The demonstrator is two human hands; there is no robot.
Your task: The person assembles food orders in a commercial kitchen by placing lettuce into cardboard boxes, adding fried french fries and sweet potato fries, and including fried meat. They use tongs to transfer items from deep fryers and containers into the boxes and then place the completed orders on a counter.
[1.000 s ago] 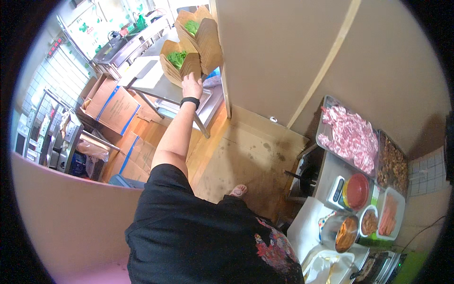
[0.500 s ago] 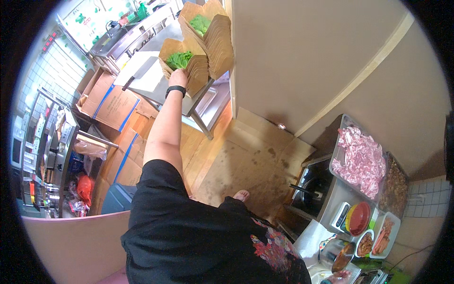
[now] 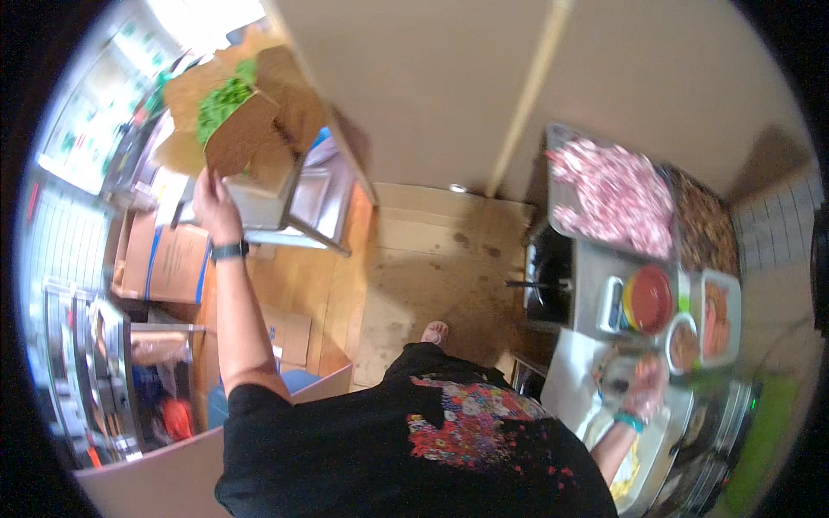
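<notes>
My left hand (image 3: 216, 207), with a black watch on its wrist, pinches the near edge of a brown paper food box (image 3: 244, 136). Green lettuce (image 3: 223, 108) lies inside the box, and more brown boxes stand behind it. On the other side, my right hand (image 3: 648, 393) wears a clear plastic glove and a teal band at the wrist. It is over or beside a round metal pot (image 3: 617, 375) on the counter. Motion blur hides how its fingers are set and whether they hold anything.
A tray of raw sliced meat (image 3: 613, 194) sits by a brown, crumbly-looking filling (image 3: 706, 216). Nearby are a red-and-yellow bowl (image 3: 649, 298) and a white container of sausages (image 3: 717, 315). Cardboard (image 3: 414, 285) covers the floor; a pink partition (image 3: 173, 457) stands at left.
My view has turned right. The left hand now grips a lettuce-filled box that looks pulled away from the stack. My gloved right hand has come further into view by the pot.
</notes>
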